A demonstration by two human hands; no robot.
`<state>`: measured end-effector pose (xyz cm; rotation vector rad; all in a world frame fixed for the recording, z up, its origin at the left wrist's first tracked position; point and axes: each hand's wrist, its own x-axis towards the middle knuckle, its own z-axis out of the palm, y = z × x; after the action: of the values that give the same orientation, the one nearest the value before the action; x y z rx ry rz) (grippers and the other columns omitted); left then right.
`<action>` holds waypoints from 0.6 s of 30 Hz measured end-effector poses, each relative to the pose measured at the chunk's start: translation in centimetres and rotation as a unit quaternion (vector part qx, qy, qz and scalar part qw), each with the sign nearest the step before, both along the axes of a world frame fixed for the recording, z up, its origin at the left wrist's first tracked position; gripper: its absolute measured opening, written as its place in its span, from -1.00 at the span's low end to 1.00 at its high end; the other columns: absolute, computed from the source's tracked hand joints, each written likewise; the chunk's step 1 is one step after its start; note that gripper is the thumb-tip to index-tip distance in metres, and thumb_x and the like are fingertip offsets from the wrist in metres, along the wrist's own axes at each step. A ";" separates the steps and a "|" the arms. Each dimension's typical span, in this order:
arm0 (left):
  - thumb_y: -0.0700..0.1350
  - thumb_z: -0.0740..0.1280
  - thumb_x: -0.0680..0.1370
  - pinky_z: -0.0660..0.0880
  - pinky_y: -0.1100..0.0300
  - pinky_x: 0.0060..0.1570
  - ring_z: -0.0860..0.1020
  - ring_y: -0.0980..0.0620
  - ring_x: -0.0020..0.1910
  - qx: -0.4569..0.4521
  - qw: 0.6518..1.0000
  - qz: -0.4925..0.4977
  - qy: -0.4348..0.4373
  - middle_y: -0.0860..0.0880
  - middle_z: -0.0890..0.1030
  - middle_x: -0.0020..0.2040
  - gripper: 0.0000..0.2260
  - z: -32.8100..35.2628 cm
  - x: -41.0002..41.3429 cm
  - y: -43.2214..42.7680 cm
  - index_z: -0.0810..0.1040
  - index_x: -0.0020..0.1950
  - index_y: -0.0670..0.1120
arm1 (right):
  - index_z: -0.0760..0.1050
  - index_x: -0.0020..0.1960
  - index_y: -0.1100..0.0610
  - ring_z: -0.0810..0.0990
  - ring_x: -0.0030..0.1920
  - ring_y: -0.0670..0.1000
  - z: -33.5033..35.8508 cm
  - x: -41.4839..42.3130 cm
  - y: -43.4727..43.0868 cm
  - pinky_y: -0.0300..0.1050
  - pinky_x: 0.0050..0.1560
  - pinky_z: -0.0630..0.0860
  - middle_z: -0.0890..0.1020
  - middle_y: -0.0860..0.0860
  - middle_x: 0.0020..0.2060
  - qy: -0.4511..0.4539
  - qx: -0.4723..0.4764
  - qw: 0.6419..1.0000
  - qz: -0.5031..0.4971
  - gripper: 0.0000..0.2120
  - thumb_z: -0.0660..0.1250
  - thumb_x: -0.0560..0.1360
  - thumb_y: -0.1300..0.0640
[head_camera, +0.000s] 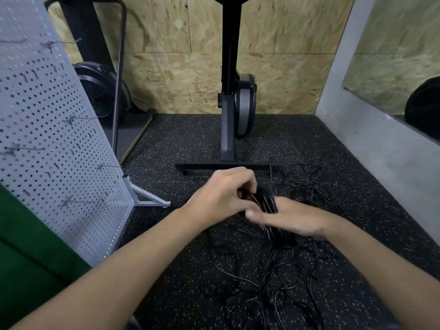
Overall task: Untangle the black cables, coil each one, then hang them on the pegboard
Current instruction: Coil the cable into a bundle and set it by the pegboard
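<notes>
Gripping a coil (267,200) of black cable above the middle of the speckled rubber floor (166,144), the person's left hand (223,194) has its fingers curled over the top of the loops and pinches the strands. The right hand (294,220) holds the same coil from the other side, the loops crossing its fingers and the thumb laid towards the left hand; motion blur hides how tightly it closes. Loose cables (273,282), black, tangled: one heap lies under and in front of the hands towards the near edge of the floor, and a thinner scatter runs towards the right edge, close to the grey wall (371,139). Pegboard (47,129), pale grey, perforated, upright on a metal foot along the left edge of the floor; several wire hooks (81,117) project from it, none with a cable on it. Exercise machine (228,129), black, with its crossbar foot flat on the floor just beyond the hands and its post rising against the chipboard wall (178,79) at the far edge. Open floor: a bare strip between the pegboard foot and the heap, and another between the crossbar and the far left corner. Fan wheel (102,91), dark, behind the pegboard in that corner. Green garment (28,258) at the near left.
</notes>
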<state>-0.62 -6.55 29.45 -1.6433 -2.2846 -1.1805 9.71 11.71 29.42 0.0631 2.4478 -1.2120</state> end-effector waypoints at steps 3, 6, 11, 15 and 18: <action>-0.09 0.70 0.31 0.45 0.30 -0.12 0.51 0.11 -0.11 -0.014 0.999 -0.036 -0.009 0.03 0.55 -0.08 -0.65 0.2 0.2 0.1 0.62 -0.04 -0.11 | 0.54 0.06 0.13 0.62 -0.08 -0.07 -0.4 -0.1 -0.2 -0.02 0.11 0.56 0.64 -0.06 -0.12 0.001 0.020 0.999 0.048 -0.51 0.51 0.47 -0.27; -0.06 0.71 0.30 0.40 0.38 -0.09 0.50 0.13 -0.08 -0.021 0.999 -0.037 -0.018 0.04 0.54 -0.05 -0.61 -0.1 0.1 0.1 0.65 0.01 -0.09 | 0.51 -0.03 0.10 0.55 -0.15 -0.07 -0.7 0.1 -0.4 -0.01 -0.01 0.50 0.57 -0.06 -0.19 -0.004 0.022 0.999 0.042 -0.78 0.47 0.55 -0.01; 0.08 0.63 0.41 0.54 0.24 0.07 0.56 0.17 0.07 -0.001 0.996 0.042 -0.085 0.14 0.57 0.06 -0.61 -0.7 -0.9 -0.4 0.65 0.16 0.02 | 0.58 0.07 0.00 0.60 -0.16 -0.15 -0.6 0.4 0.2 -0.17 -0.01 0.49 0.64 -0.14 -0.20 0.006 -0.008 1.000 0.013 -0.91 0.44 0.59 0.05; 0.14 0.48 0.56 0.60 0.08 0.12 0.64 0.14 0.07 -0.024 0.981 0.064 -0.179 0.13 0.66 0.05 -0.76 -2.2 -1.9 -1.9 0.63 0.17 0.09 | 0.59 -0.01 0.12 0.67 -0.20 -0.11 -0.3 0.6 0.6 -0.12 -0.06 0.60 0.68 -0.11 -0.26 0.011 -0.035 0.999 -0.004 -0.89 0.43 0.61 0.08; 0.05 0.45 0.61 0.60 -0.13 0.15 0.68 -0.02 0.01 -0.036 0.972 0.084 -0.217 0.07 0.71 0.00 -0.88 -3.6 -2.9 -2.8 0.65 0.11 0.07 | 0.55 0.07 0.19 0.69 -0.12 0.03 -0.7 0.6 1.3 0.12 0.08 0.69 0.68 -0.05 -0.21 0.033 -0.080 0.994 -0.072 -0.73 0.50 0.56 0.02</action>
<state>-3.49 -9.39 25.83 -1.2744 -2.6818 -1.5575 10.35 13.04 28.72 0.1582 2.4276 -1.4903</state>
